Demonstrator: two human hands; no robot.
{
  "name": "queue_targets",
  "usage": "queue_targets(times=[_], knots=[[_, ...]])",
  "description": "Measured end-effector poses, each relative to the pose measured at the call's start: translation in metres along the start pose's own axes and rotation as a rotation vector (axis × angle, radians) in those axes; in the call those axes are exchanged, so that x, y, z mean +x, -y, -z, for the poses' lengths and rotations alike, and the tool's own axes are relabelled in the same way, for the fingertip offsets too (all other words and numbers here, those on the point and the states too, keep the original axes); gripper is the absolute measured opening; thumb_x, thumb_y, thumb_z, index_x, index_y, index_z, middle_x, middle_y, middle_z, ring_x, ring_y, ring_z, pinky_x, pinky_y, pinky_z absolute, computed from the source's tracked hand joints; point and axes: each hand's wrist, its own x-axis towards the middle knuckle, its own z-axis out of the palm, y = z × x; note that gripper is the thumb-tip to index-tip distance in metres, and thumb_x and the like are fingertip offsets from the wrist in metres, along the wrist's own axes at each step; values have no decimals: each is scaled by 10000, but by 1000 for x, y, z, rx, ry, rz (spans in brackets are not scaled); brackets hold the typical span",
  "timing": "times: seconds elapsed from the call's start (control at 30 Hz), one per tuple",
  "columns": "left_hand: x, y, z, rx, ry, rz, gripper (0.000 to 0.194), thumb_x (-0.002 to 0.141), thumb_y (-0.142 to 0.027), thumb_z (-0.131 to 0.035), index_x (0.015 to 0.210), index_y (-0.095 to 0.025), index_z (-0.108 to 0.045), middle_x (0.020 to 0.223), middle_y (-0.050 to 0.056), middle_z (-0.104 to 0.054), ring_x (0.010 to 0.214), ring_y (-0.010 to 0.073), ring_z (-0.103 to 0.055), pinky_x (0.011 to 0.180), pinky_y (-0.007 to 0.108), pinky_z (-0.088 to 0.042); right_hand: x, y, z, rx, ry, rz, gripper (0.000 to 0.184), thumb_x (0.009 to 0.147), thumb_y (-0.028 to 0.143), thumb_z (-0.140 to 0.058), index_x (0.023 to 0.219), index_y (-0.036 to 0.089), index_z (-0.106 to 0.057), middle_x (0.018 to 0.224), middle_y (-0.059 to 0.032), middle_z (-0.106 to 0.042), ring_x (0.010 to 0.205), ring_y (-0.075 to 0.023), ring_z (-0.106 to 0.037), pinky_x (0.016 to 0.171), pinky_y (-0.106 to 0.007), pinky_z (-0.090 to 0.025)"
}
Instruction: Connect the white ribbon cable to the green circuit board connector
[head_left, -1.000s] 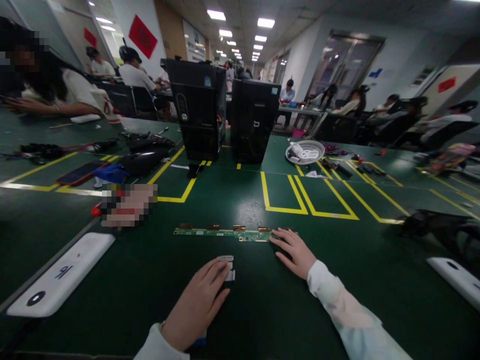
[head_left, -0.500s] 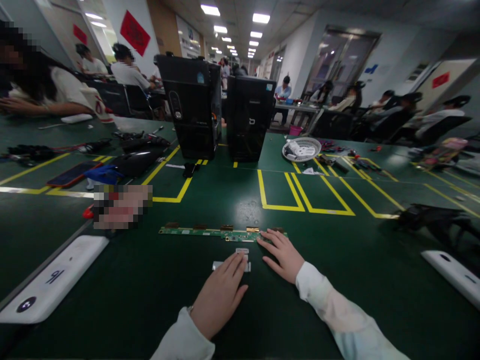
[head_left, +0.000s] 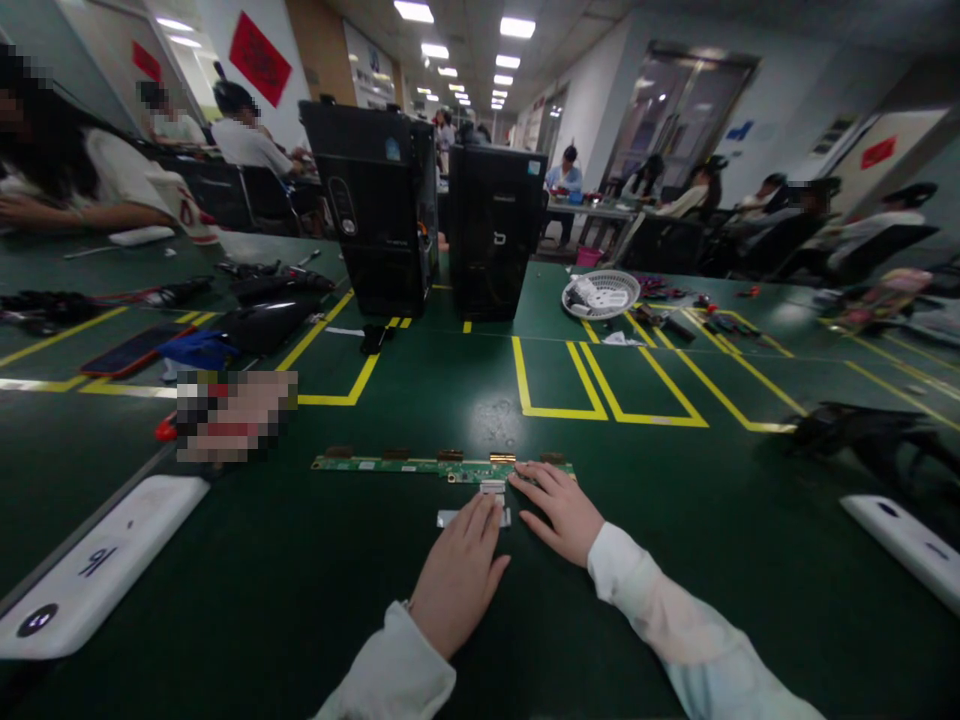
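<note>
A long, narrow green circuit board (head_left: 420,466) with gold-coloured tabs along its far edge lies flat on the table. My right hand (head_left: 561,512) rests at its right end, fingers spread and stretched, fingertips touching the board. Below the board's middle is a small silver-white flat piece (head_left: 448,518) with a pale connector-like end (head_left: 492,487), possibly a ribbon cable. Flat on top of this piece lies my left hand (head_left: 459,572), fingers stretched and covering much of it. The connector end sits close to the board's near edge; whether they touch I cannot tell.
Two black computer towers (head_left: 367,215) stand at the back. A white basket (head_left: 626,293) with small items is right of them. White devices (head_left: 105,560) lie left and far right. Yellow tape (head_left: 645,420) marks the green table. A co-worker (head_left: 120,175) sits at the left.
My left hand has slid the silver-white piece forward and slightly right, toward the board. My right hand stays at the board's right end.
</note>
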Motion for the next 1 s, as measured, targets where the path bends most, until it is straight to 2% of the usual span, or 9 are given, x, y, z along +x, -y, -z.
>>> queue_targets(times=[0.17, 0.63, 0.83, 1.0], knots=[[-1, 0, -4, -35, -39, 13, 485, 911, -274, -468, 1370, -122, -424, 1387, 174, -520, 1292, 289, -477, 1031, 461, -456, -1, -1, -1, 23, -18, -5, 471, 916, 322, -483, 1374, 212, -478, 1378, -121, -499, 1276, -269, -418, 1045, -509, -395], [4, 7, -2, -75, 10, -11, 486, 913, -265, -456, 1373, -112, -415, 1420, 171, -486, 1327, 280, -433, 1072, 465, -409, 0, 0, 3, 17, 7, -13, 473, 904, 335, -489, 1357, 197, -498, 1387, -120, -496, 1285, -272, -410, 1039, -503, -396], [6, 3, -2, -77, -5, 9, 475, 918, -263, -440, 1370, -118, -411, 1415, 168, -491, 1329, 276, -431, 1077, 463, -403, 0, -1, 1, 24, 11, -13, 499, 893, 336, -501, 1375, 206, -481, 1399, -114, -487, 1299, -265, -396, 1056, -492, -381], [5, -2, -9, -66, -17, 35, 518, 913, -289, -442, 1397, -115, -376, 1434, 184, -464, 1341, 300, -411, 1077, 506, -393, 0, -1, 2, 25, 13, -18, 509, 884, 330, -508, 1380, 219, -476, 1399, -110, -488, 1299, -267, -398, 1054, -497, -381]])
